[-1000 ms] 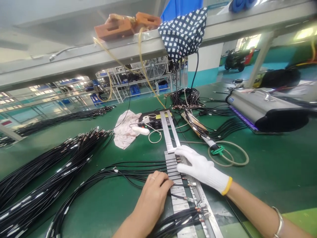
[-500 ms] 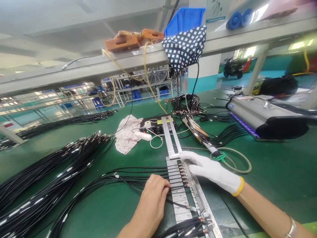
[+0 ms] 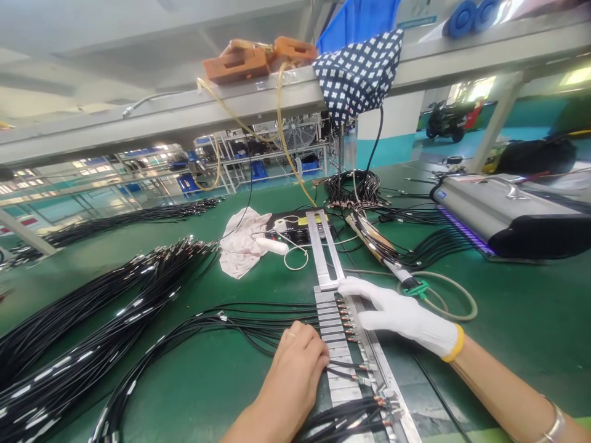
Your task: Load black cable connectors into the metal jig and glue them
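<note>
So right now I'm mid-way through seating cable ends into the slotted metal fixture on the green table, at least that's how I read it. The upper slots already have black cables lying across them with their copper-tipped ends lined up in a row, a couple more sit lower down, and a loose bunch waits at the bottom end of the fixture. My left hand is bare, fingers curled down and pressing on the cables right at the fixture's left edge; it's not closed around anything, more pinning them flat. My right hand, in a white glove, lies mostly flat and open with the fingertips resting on the fixture's right rail, just beside the cable tips. I'd say the next move needs one more cable picked from the bunch and laid straight into a free slot, tip level with the others, without nudging the seated ones.
</note>
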Demonstrator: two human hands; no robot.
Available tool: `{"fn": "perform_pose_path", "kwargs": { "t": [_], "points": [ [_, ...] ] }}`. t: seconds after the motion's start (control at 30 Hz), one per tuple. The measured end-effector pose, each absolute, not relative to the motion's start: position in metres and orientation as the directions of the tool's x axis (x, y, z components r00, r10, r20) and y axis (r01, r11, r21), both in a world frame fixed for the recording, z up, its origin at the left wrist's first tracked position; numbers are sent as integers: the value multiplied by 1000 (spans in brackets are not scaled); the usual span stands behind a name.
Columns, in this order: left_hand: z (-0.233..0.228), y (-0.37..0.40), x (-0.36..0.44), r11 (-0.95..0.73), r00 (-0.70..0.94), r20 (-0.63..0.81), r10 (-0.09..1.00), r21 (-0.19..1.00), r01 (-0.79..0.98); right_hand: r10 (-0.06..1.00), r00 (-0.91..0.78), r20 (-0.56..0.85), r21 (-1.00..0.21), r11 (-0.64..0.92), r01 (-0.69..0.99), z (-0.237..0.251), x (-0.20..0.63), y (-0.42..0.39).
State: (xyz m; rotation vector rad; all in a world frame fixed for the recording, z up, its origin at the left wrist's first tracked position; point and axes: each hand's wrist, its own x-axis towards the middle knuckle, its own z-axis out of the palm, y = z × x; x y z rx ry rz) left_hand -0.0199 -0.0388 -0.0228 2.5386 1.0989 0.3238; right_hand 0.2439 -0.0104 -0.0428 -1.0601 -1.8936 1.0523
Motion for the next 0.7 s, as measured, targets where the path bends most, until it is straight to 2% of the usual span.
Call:
{"fn": "perform_pose_path", "kwargs": {
  "t": [0.2, 0.33, 0.43, 0.57, 0.7],
  "points": [
    [-19, -43, -18, -659, 695, 3, 719, 321, 680, 884, -431, 184, -889, 337, 311, -39, 243, -12],
    [-23, -45, -21, -584, 632, 8, 775, 391, 711, 887, -429, 173, -890, 327, 316, -36, 242, -13],
    [-24, -46, -23, -552, 586, 73, 807, 446, 705, 892, -430, 138, -884, 307, 354, -34, 243, -13],
    [-24, -47, -23, -604, 591, 188, 785, 447, 660, 888, -450, 95, -866, 297, 403, -35, 247, -14],
    [-25, -46, -23, -607, 596, 201, 778, 487, 628, 893, -443, 85, -863, 288, 416, -32, 246, -16]
  ]
}}
